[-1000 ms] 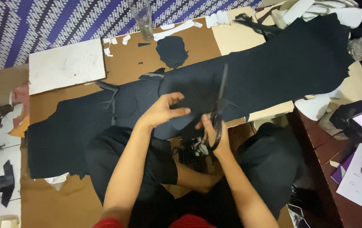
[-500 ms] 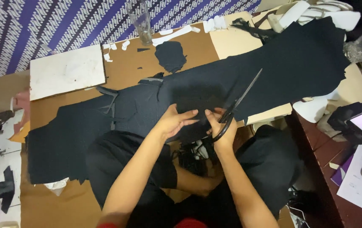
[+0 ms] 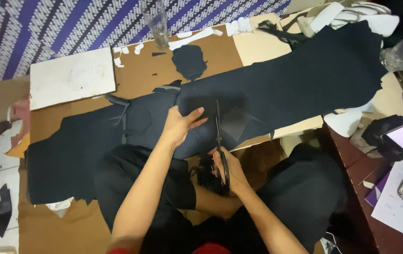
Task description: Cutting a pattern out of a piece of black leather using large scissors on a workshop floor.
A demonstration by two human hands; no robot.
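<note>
**Scissors upright in the dark sheet at the near edge**

Near the front edge of the cardboard-covered worktop (image 3: 140,80), a long sheet of dark material (image 3: 281,89) lies spread from the left end to the far right corner. On its middle part rests the left hand (image 3: 179,126), palm down, fingers spread and pointing right, pressing the sheet flat. Just to its right stands a pair of black scissors (image 3: 219,141), blades pointing straight away from the person and lying on the sheet close together. The right hand (image 3: 229,171) is clamped around the scissor handles at the near edge, fingers through the loops. The two hands are near each other but apart.

A small dark cut-out piece (image 3: 189,61) lies on the bare cardboard beyond the sheet. At the far left corner sits a white board (image 3: 72,77). A clear drinking glass (image 3: 156,21) stands at the far edge, with white scraps (image 3: 196,36) strewn beside it. Off the right end, papers (image 3: 399,207) lie on a dark red surface.
</note>
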